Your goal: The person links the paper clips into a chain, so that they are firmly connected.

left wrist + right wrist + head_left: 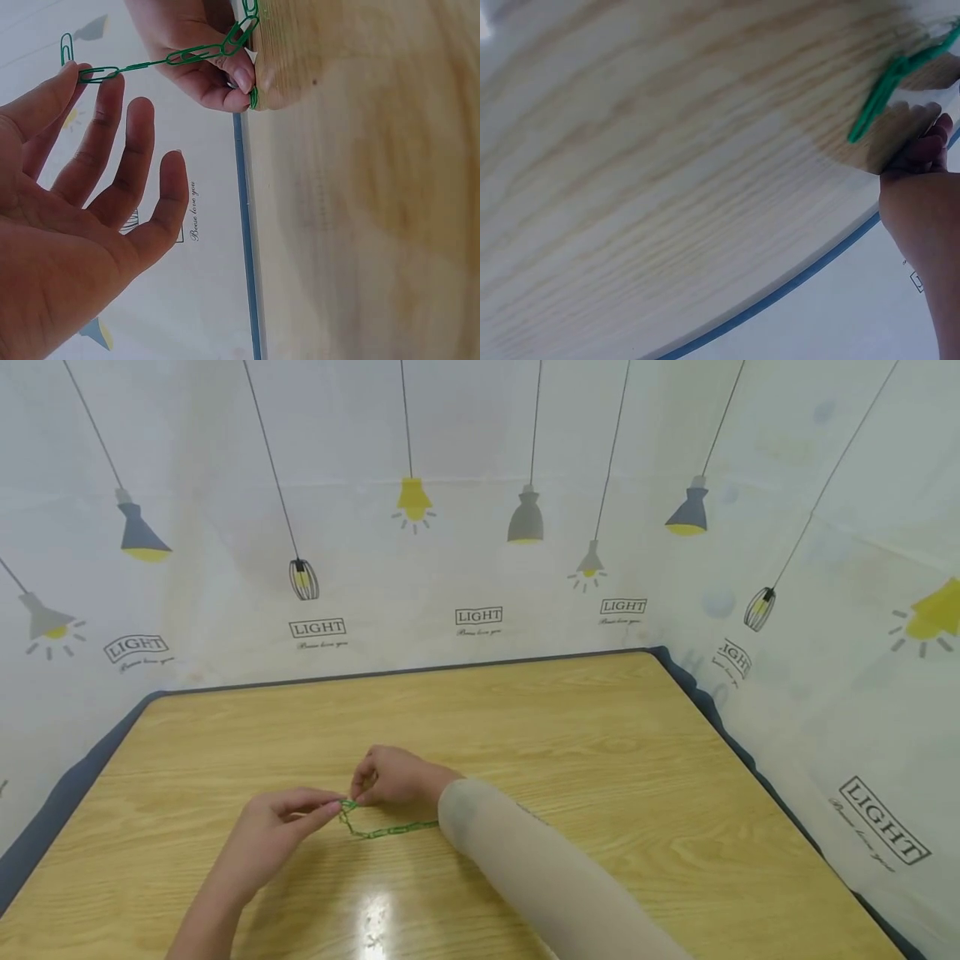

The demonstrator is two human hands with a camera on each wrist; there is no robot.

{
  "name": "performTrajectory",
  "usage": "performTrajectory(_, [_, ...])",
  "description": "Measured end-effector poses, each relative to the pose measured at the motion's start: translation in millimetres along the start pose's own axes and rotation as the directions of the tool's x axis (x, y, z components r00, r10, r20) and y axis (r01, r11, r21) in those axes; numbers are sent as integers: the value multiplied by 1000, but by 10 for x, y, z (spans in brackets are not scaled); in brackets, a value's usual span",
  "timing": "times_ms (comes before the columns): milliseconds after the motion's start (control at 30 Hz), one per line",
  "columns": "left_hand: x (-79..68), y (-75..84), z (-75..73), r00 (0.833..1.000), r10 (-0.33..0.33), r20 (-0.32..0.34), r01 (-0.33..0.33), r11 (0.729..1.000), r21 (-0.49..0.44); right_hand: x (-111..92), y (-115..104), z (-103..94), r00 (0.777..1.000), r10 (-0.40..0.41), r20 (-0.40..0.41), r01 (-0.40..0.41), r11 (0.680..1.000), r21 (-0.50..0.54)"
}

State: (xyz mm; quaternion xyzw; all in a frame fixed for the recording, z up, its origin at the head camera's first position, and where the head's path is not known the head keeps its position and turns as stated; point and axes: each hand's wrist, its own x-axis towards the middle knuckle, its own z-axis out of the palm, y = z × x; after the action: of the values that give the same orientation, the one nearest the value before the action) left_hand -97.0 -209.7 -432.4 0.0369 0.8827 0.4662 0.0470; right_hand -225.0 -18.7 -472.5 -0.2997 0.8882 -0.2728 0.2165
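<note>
A chain of linked green paper clips (397, 831) hangs from the fingertips of my left hand (262, 839) and runs toward the right forearm. In the left wrist view, that hand (97, 195) pinches a clip (99, 75) between thumb and forefinger, its other fingers spread. One end clip (66, 49) sticks up past the thumb. Close by, my right hand (393, 774) has its fingers curled and pinches a green paper clip (253, 97) at its fingertips, low over the tabletop. Green clips (881, 94) appear large near the corner of the right wrist view.
A wood-grain table (600, 735) with a dark edge lies under both hands. White cloth walls (465, 568) printed with lamps and the word LIGHT rise round it. The beige right sleeve (540, 868) hides part of the chain and table.
</note>
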Motion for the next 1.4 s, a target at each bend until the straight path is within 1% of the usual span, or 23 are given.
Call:
performTrajectory(100, [-2,-12,-3,1000,8,-2,-8,1000,-3,1,3,9,1000,15,1,-15,1000,25])
performTrajectory(233, [-9,-27,9,999,33,-8,-33,999,-6,-46,34,-7,1000,9,21,-11,995,100])
performTrajectory(300, [-22,-34,26,999,43,-9,-43,999,-4,-92,46,-38,999,8,38,-13,991,133])
performTrajectory(400, [-41,-34,50,999,35,-12,-35,999,1,-165,65,-131,999,7,48,-15,983,185])
performTrajectory(433, [-44,-31,54,1000,29,-9,-29,1000,3,-186,72,-169,999,7,48,-18,974,228])
performTrajectory(467, [-43,-23,58,1000,23,-5,-23,1000,4,-204,87,-209,999,5,42,-17,959,284])
performTrajectory(533, [-29,0,66,1000,16,7,-16,1000,7,-252,119,-292,1000,3,13,-8,913,408])
performTrajectory(567, [-16,15,70,1000,20,15,-20,1000,7,-282,134,-330,1000,4,-12,2,884,467])
performTrajectory(633, [14,54,78,999,33,28,-33,999,12,-355,161,-394,998,7,-63,31,814,581])
performTrajectory(667, [31,79,82,999,42,31,-43,999,12,-394,172,-420,996,10,-91,49,788,614])
performTrajectory(733, [67,132,90,997,70,30,-71,997,13,-490,171,-463,989,19,-147,83,751,655])
performTrajectory(833, [113,231,110,995,103,13,-103,995,8,-653,146,-487,975,23,-222,140,710,690])
performTrajectory(967, [153,357,169,990,139,-22,-139,990,5,-913,77,-452,949,5,-315,227,681,696])
performTrajectory(1067, [166,443,240,984,172,-38,-172,985,-3,-1123,45,-382,926,5,-377,283,651,704])
performTrajectory(1133, [172,498,297,980,197,-34,-197,980,-9,-1260,49,-324,912,21,-410,308,623,719])
performTrajectory(1200, [177,551,355,977,214,-22,-214,977,-16,-1385,75,-271,900,38,-435,326,605,726])
performTrajectory(1300, [181,622,431,972,235,-13,-235,972,-15,-1533,138,-226,887,67,-457,329,602,727])
performTrajectory(1400, [190,687,497,964,265,-29,-265,964,-7,-1626,203,-242,868,107,-485,330,606,724])
